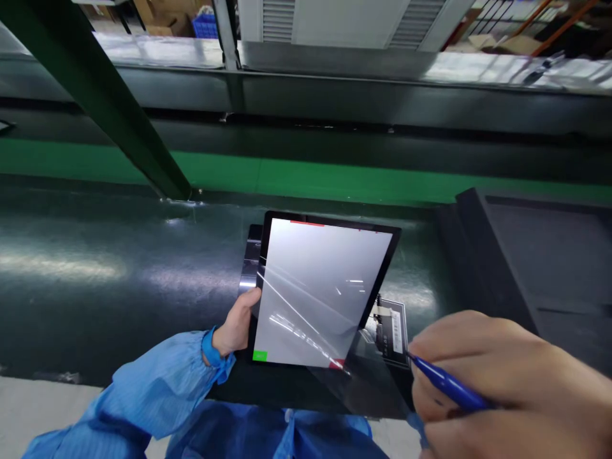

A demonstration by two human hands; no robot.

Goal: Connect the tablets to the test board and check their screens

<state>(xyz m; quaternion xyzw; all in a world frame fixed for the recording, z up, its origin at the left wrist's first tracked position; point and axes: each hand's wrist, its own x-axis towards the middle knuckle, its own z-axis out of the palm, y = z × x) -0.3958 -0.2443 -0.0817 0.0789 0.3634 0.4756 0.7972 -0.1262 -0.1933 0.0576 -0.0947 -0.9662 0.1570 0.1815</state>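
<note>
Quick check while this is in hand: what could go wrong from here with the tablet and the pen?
The left hand seems to grip the black-framed tablet by one edge only, tilted above the dark work surface, so it could slip. The tip of the blue marker in the right hand sits close to the printed label card and the clear film, so a stray stroke might mark either.

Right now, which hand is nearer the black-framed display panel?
Left hand: it grips the black-framed display panel at its left edge. The right hand, holding a blue pen, is off to its lower right.
</note>
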